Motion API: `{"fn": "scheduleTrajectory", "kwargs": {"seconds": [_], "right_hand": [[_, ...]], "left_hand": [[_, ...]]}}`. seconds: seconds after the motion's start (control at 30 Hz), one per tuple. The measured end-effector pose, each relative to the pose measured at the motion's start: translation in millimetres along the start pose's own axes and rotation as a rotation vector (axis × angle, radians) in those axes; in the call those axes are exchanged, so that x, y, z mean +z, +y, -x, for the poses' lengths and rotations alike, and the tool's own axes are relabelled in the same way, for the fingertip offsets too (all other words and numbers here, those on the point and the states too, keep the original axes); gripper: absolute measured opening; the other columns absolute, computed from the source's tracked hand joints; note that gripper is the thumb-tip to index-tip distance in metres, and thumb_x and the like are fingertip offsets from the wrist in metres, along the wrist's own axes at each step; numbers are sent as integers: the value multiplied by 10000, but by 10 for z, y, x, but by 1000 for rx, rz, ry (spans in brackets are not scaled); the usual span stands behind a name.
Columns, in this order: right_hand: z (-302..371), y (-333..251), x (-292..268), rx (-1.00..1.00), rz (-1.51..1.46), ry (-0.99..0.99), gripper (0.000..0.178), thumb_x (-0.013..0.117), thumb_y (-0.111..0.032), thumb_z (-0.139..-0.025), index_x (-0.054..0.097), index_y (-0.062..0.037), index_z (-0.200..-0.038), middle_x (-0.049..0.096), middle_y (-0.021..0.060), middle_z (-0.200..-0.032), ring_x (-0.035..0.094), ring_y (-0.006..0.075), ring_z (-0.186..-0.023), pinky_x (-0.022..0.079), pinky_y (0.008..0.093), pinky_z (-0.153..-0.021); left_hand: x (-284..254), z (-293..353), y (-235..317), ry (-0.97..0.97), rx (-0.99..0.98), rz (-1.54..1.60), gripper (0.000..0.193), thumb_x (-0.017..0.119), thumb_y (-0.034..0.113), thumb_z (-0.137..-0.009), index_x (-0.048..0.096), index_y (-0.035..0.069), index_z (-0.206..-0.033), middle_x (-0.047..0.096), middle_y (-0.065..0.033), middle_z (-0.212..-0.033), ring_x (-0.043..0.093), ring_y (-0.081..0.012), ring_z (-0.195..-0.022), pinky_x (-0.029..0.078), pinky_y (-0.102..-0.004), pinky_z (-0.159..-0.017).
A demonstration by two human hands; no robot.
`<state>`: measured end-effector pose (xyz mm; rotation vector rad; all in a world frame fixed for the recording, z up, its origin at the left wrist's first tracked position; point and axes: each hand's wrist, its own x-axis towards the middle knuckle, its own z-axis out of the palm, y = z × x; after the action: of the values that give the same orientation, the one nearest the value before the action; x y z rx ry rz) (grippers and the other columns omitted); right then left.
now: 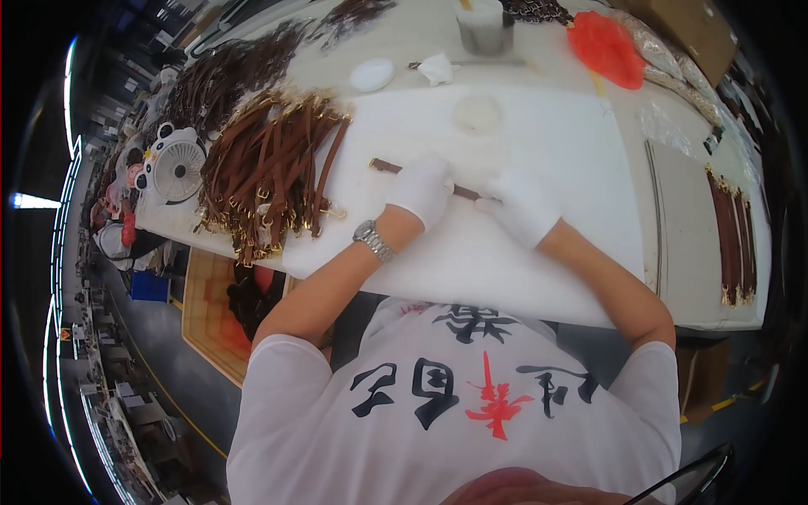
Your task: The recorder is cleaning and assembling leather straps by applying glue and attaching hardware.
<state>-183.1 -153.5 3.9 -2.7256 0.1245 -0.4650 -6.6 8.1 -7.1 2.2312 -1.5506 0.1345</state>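
Note:
A brown leather strap lies across the white work surface in front of me, a gold-coloured metal piece at its left end. My left hand, in a white glove, is closed round the strap with the left end sticking out. My right hand, gloved the same way, pinches the strap farther right, where the glove hides its other end. A short stretch of strap shows between the two hands. To the left of my left hand is a heap of brown straps with gold-coloured buckles.
A small white fan stands left of the heap. Several straps lie in a row on a board at the right. Farther back are a white round lid, a crumpled white cloth, a cloudy container and a red plastic bag.

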Motion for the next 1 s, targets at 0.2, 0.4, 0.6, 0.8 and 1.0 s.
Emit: {"fn": "scheduleTrajectory", "kwargs": {"seconds": [0.2,0.4,0.6,0.8,1.0], "right_hand": [[31,4,67,40,-41,-16,256,746,-310,-956,769,-63,-890,708,177,-876,686,385,-839,545,504,-790],[29,105,71,49,-122,-20,242,738,-301,-959,769,-65,-917,698,168,-890,682,373,-882,543,495,-813],[-26,-43,-76,9,-60,-26,190,758,-249,-930,758,-59,-918,682,169,-871,671,376,-881,533,490,-806],[52,13,-8,41,-117,-54,154,766,-188,-912,749,-48,-975,689,185,-918,665,386,-902,527,491,-823],[-2,-25,-35,40,-52,-20,195,755,-257,-929,734,-63,-911,667,150,-881,660,361,-879,522,489,-799]], "left_hand": [[-340,-59,-413,-138,-223,-66,153,630,132,-968,726,28,-909,688,-233,-1021,674,-426,-990,547,-520,-889],[-179,-41,-30,-109,92,87,171,616,126,-972,725,11,-907,709,-248,-1002,684,-447,-927,552,-528,-879],[-341,-67,-544,-190,-76,-132,79,664,87,-932,692,19,-961,668,-209,-989,651,-424,-954,533,-504,-866],[-128,49,-177,-78,136,109,100,624,63,-941,667,5,-873,672,-194,-902,649,-418,-906,532,-502,-823],[-677,40,-888,-239,-467,364,104,632,87,-969,701,12,-946,724,-175,-930,715,-344,-868,572,-412,-796]]}}
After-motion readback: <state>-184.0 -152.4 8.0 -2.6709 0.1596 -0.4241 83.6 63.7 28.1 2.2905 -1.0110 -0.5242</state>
